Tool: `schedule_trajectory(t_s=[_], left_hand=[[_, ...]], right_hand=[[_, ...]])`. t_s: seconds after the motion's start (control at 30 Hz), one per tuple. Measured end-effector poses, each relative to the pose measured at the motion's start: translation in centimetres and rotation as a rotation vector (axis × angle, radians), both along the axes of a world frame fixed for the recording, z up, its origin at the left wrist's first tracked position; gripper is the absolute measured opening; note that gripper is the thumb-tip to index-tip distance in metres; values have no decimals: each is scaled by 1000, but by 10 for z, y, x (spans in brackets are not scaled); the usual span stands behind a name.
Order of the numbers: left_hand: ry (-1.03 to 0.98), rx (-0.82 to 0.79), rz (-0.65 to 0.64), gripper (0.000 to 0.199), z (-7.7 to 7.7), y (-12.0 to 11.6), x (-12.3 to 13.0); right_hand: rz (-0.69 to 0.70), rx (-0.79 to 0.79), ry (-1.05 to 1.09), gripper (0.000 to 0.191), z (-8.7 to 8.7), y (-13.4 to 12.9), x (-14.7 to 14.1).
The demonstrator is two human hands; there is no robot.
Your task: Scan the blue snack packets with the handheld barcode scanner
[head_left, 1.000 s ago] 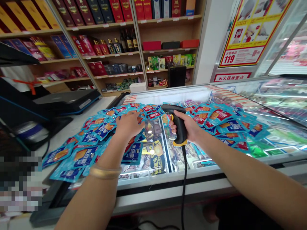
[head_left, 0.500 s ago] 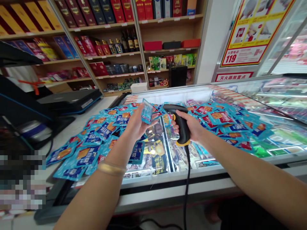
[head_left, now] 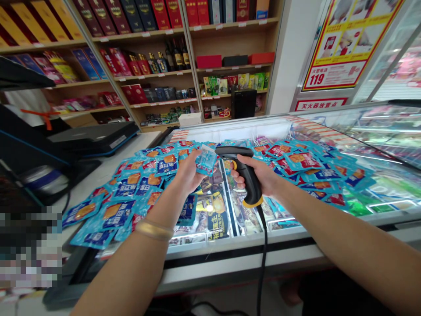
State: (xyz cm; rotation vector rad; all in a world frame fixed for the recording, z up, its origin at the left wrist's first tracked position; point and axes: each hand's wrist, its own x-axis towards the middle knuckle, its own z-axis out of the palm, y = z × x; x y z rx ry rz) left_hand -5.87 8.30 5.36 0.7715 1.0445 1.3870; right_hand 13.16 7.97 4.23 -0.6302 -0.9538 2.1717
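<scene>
Pinched in my left hand [head_left: 190, 173] is a small light-blue snack packet [head_left: 206, 159], its printed back with a pale label area facing up. My right hand [head_left: 255, 173] is wrapped round the grip of a black barcode scanner [head_left: 248, 175] with yellow trim. The scanner's head points left and sits close to the packet's right edge; I cannot tell whether they touch. To the left lies a heap of blue snack packets [head_left: 118, 213], and a second heap of like packets [head_left: 304, 161] lies to the right. Both rest on the glass top of a chest freezer [head_left: 243, 251].
A cable [head_left: 263, 259] hangs from the scanner past the freezer's front edge. At left stand a black scale [head_left: 95, 138] and dark counter equipment. Shelves [head_left: 144, 35] of boxes and bottles line the back. A person in an orange-trimmed garment [head_left: 36, 112] is partly visible at far left.
The packet in my left hand has turned flatter, its back more toward me, and moved slightly right. The scanner's head has shifted left toward it, and its handle has tilted.
</scene>
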Motion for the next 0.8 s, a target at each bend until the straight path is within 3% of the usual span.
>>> schedule_trajectory(t_s=[0.27, 0.63, 0.8], left_hand=[[174, 110, -86, 25, -5, -2, 3], [264, 80, 4, 34, -7, 0, 5], [369, 156, 35, 35, -5, 6, 29]], right_hand=[[-16, -3, -16, 25, 2, -1, 0], [-62, 10, 7, 25, 3, 1, 0], [-170, 14, 83, 24, 14, 9, 22]])
